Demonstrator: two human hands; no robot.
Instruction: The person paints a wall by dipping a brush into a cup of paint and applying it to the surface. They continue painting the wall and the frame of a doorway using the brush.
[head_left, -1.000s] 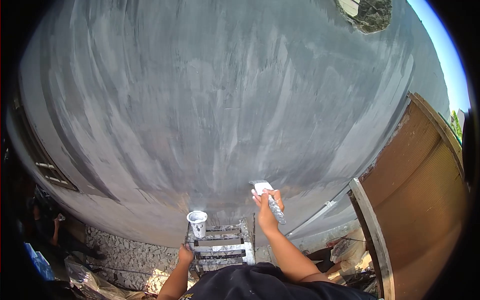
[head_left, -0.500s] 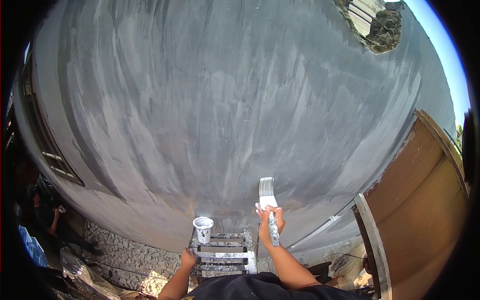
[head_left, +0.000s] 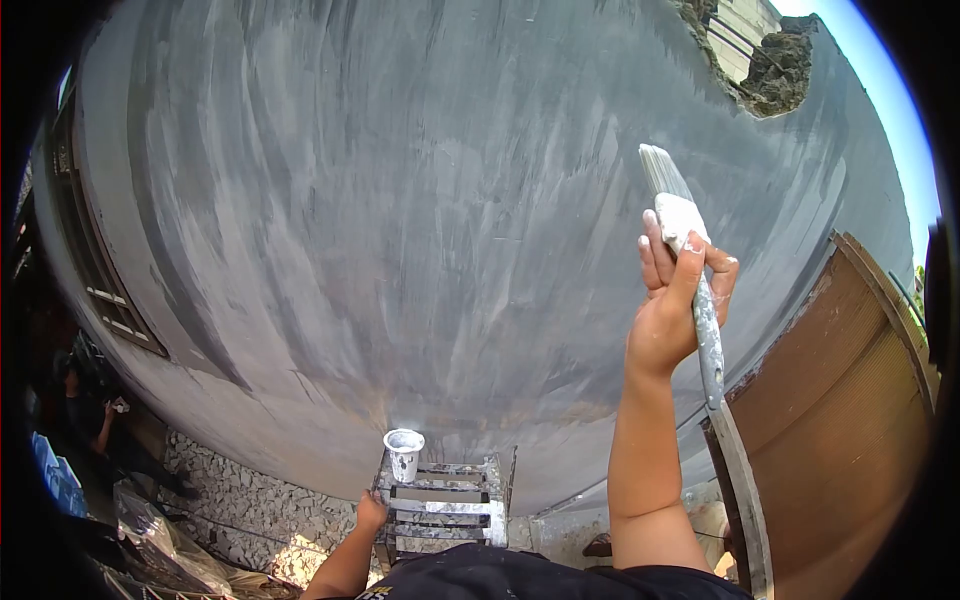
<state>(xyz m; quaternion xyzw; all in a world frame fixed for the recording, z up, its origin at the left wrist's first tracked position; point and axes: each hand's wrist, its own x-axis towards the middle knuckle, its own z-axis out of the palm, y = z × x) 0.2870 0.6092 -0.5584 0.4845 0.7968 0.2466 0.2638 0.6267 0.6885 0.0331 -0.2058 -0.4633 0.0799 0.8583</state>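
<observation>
Right hand (head_left: 664,318) pinches paintbrush (head_left: 681,216) bristles-up in front of grey wall (head_left: 450,250), left hand (head_left: 371,513) is at ladder (head_left: 440,507) edge, can't tell finger closure, paint-smeared cup (head_left: 404,461) on top.

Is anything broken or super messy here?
Yes! The gray wall has a jagged hole at the upper right, its rough edges looking broken. It's messy too: whitish smears mark the slatted stand, the cup and fingertips of the right hand.
</observation>
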